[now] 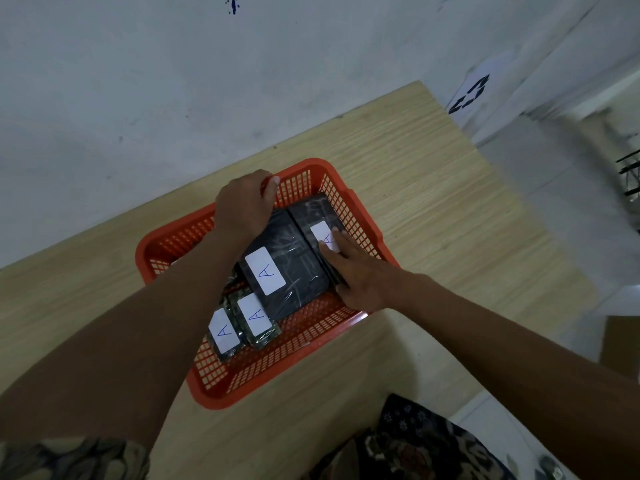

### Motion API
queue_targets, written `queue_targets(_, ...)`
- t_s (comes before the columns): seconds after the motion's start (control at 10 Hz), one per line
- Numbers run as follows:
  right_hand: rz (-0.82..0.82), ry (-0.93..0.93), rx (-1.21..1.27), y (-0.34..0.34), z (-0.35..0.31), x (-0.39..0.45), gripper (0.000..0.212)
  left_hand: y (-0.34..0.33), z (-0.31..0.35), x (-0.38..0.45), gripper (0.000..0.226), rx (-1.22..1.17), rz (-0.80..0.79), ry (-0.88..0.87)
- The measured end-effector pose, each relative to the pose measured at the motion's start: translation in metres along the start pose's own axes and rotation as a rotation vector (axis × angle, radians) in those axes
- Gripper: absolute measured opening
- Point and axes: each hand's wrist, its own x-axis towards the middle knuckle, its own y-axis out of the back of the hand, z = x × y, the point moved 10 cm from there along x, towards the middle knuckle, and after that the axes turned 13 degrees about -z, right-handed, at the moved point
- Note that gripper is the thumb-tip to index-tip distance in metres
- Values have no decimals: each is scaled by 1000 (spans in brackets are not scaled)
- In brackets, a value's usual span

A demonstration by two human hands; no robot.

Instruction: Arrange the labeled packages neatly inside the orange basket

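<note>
An orange basket [263, 379] sits on a wooden table. Inside lie several dark plastic-wrapped packages with white labels marked "A": a large one [287, 268] in the middle, a narrow one [315, 211] along the far right wall, and two small ones [254, 320] [223, 336] near the left. My left hand [244, 202] grips the basket's far rim, thumb over the edge. My right hand [353, 271] lies flat on the narrow package, fingers over its label, thumb in the gap beside the large package.
The wooden table [433, 188] stands against a pale wall. To the right, beyond the table's edge, are a paper with a recycling sign [471, 93] and a cardboard box [620, 344]. Patterned clothing shows at the bottom.
</note>
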Motion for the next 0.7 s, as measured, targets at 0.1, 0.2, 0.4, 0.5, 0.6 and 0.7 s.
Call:
queue_targets(0.1, 4, -7, 2, 1, -1, 5, 90, 0, 0, 0, 37, -3, -7, 4)
queue_targets(0.2, 19, -33, -18, 3, -1, 8, 90, 0, 1, 1, 37, 2, -9, 12)
queue_targets(0.4, 17, -68, -80, 2, -9, 10, 93, 0, 2, -1, 37, 25, -33, -12)
queue_targets(0.5, 11, -65, -39, 4, -8, 7, 93, -2, 7, -6, 39, 22, -63, -46)
queue_targets(0.6, 33, -33, 36, 11, -7, 1, 93, 5, 5, -18, 43, 70, -45, -26)
queue_targets(0.7, 216, 72, 59, 34, -18, -13, 81, 29, 6, -45, 48, 102, 60, -5)
